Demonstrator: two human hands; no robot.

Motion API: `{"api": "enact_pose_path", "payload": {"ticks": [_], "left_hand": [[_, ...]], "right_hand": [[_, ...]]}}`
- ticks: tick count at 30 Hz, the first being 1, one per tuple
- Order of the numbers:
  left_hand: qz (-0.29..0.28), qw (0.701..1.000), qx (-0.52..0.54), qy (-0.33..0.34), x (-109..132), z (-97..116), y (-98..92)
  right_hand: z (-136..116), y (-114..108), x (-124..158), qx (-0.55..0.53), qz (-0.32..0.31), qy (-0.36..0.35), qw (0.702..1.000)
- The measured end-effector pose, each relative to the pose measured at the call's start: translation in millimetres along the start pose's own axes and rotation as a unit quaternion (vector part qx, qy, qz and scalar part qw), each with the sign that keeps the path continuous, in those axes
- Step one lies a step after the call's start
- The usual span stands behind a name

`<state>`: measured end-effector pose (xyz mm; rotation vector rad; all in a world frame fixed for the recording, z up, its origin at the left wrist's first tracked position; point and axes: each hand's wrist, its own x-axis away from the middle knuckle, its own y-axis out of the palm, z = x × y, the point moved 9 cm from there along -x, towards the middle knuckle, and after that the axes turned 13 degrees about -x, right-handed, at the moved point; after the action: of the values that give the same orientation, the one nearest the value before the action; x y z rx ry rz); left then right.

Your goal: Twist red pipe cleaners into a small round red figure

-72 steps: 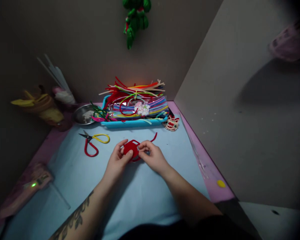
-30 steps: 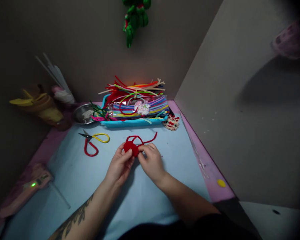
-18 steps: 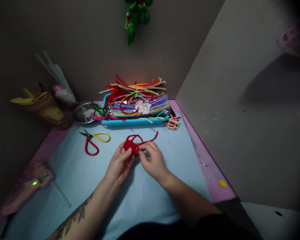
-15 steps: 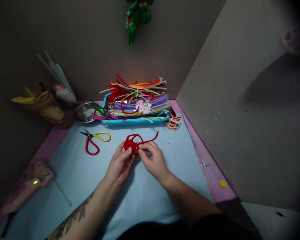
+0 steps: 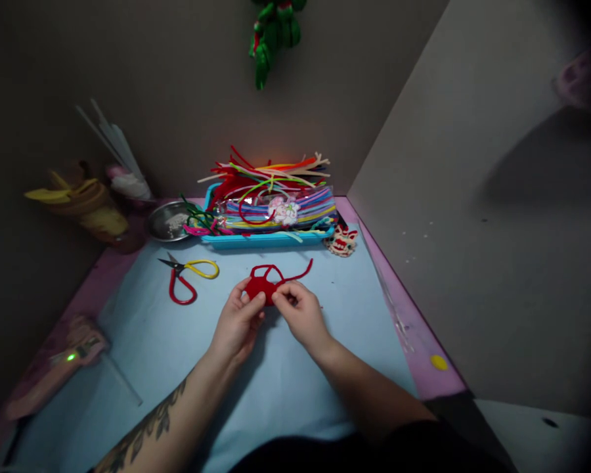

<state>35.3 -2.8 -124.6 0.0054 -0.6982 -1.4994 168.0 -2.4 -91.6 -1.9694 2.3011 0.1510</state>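
Note:
Between both hands is a red piece of bent pipe cleaner [image 5: 262, 286], with a solid rounded body, open loops at its far side and a loose tail stretching to the right. My left hand [image 5: 239, 320] grips its left edge, thumb on top and fingers beneath. My right hand [image 5: 303, 311] pinches its right edge between thumb and fingertips; the exact spot is partly hidden. Scissors [image 5: 187, 274] with one red and one yellow handle lie spread apart on the blue cloth, left of my hands.
A blue tray [image 5: 270, 242] of colourful pipe cleaners stands at the back, a lion-face ornament [image 5: 342, 242] beside it. Left are a metal bowl [image 5: 170, 222] with white bits and a pink glue gun [image 5: 59, 378] with its light on. Grey walls [image 5: 453, 230] enclose the table.
The right fingers have pressed in at the right edge of the red piece. A small loop there has closed up, and the body looks more solid.

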Motion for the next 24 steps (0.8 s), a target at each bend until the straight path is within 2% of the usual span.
{"api": "enact_pose_path", "payload": {"ticks": [3, 5, 7, 17, 24], "left_hand": [[0.005, 1.000, -0.011, 0.000, -0.1, 1.0, -0.4], [0.006, 1.000, -0.016, -0.004, 0.0, 1.0, -0.2], [0.008, 1.000, -0.020, -0.008, 0.3, 0.8, 0.1], [0.010, 0.998, -0.065, 0.019, 2.6, 7.2, 1.0], [-0.009, 0.995, -0.094, 0.018, 0.7, 6.6, 2.3]], "right_hand": [[1.7, -8.5, 0.2, 0.014, 0.049, -0.010, 0.999], [-4.4, -14.4, 1.1, 0.039, 0.081, -0.043, 0.995], [-13.1, -15.5, 2.3, 0.059, 0.086, -0.083, 0.991], [-32.5, -10.6, 4.8, 0.170, 0.048, -0.173, 0.969], [-24.2, -9.3, -6.6, 0.156, -0.019, -0.134, 0.979]]}}
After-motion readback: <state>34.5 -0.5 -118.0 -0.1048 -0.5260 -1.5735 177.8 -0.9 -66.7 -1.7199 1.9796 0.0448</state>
